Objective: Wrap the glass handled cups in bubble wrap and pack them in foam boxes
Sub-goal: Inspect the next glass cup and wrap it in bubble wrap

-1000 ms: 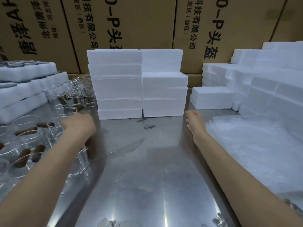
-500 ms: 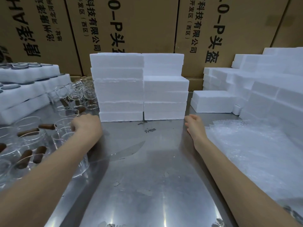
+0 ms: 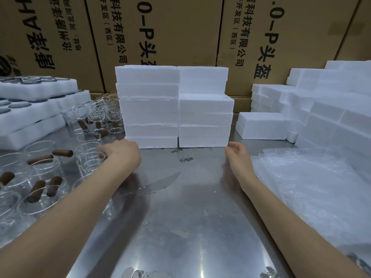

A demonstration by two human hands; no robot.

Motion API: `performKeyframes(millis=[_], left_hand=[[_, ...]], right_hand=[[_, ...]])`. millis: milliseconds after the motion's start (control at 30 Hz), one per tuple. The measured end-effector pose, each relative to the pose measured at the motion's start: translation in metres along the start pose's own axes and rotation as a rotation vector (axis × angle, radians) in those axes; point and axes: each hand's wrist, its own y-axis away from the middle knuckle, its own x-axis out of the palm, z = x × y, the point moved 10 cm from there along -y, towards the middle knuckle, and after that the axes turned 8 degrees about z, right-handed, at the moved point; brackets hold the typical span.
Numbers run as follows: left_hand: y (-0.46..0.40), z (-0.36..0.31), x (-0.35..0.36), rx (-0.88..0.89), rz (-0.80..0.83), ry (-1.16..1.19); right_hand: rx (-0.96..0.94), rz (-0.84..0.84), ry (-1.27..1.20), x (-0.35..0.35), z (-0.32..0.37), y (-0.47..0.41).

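L hand grips rim of a cup at edge of the glass cluster, table's left. R hand hovers by wrap, fingers loosely curled, empty. Lift straight up w/o clinking neighbours; mind handle; set onto wrap.

Clear glass handled cups with brown handles stand upright and crowded together at the left of the worktop, running from the near left edge back toward the far left. A layered pile of clear bubble wrap lies flat at the right. White foam boxes are stacked in two touching columns at the far centre; more seem heaped far right.
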Motion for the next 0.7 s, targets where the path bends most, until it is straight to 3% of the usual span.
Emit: performKeyframes(millis=[133, 433, 700], left_hand=[[0.003, -0.005, 0.004, 0.009, -0.028, -0.114], [0.031, -0.036, -0.016, 0.143, -0.296, -0.141], [0.097, -0.120, -0.026, 0.559, -0.557, -0.184]], right_hand=[[-0.009, 0.001, -0.004, 0.000, 0.001, 0.000], [-0.018, 0.004, -0.024, -0.001, 0.005, 0.005], [-0.042, 0.031, 0.019, 0.004, 0.009, 0.014]])
